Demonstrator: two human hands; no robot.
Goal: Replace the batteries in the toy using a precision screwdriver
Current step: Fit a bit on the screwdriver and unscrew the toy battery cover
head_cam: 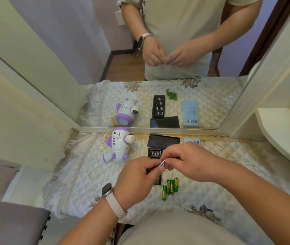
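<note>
White and purple plastic makes up the toy (pixel 117 145), a rounded animal-like figure with a perforated speaker grille on its body, purple feet and a yellow part at its far end; it lies on its side on the quilted cloth (pixel 80 183), close to the mirror (pixel 211 103) and well to the left of the hands, touched by neither. The left hand (pixel 133 179), with a watch (pixel 107 190) on its wrist, and the right hand (pixel 192 161) meet above the cloth, both with fingers curled in; between their fingertips they pinch one small silver screwdriver (pixel 162 164), the right hand on its far end and the left on its near end, and its tip is hidden by the fingers. Under the hands lies one black bit tray (pixel 154 153), open, with a row of metal bits standing in its slots; its near half is covered by the hands, so the bits cannot be counted. One black sleeve (pixel 163 140) lies just beyond the tray, by the mirror's foot, and one pale blue box (pixel 192 141) shows partly behind the right hand. Green batteries (pixel 170 187) with gold ends lie side by side on the cloth just right of the tray's near end; four can be counted, one set a little nearer than the rest.
</note>
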